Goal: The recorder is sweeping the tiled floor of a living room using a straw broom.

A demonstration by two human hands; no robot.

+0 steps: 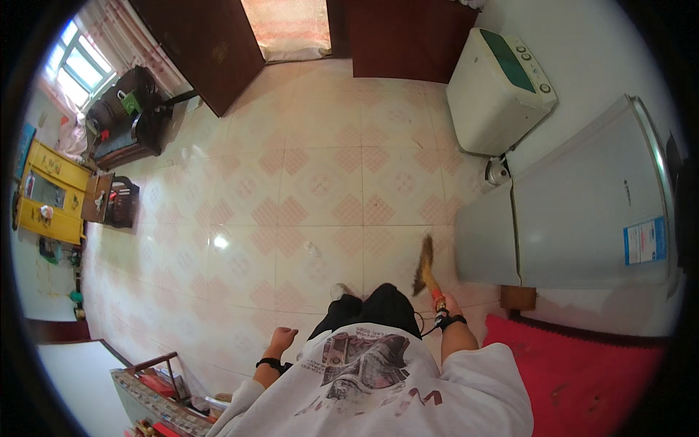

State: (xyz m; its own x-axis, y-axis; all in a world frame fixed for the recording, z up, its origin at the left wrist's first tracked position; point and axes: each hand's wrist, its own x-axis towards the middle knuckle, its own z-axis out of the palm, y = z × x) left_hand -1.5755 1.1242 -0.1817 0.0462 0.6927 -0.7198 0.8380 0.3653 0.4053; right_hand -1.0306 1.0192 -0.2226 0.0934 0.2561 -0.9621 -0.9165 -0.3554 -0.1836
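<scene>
My right hand [450, 307] is closed round the handle of a broom [424, 266], beside my right leg. The broom has a reddish handle and brown bristles, and its head points away from me, low over the tiled floor; I cannot tell whether it touches. My left hand [283, 339] hangs at my left side with curled fingers and nothing visible in it. A small crumpled white scrap [312, 250] lies on the floor ahead of my feet. Both wrists wear dark bands.
A grey fridge [575, 211] and a white washing machine [488, 102] line the right wall, with a metal kettle [497, 172] between them. A red-covered surface [568, 379] is at near right. A dark bench [127, 116] and yellow cabinet [54, 193] stand left, near an open door [207, 51].
</scene>
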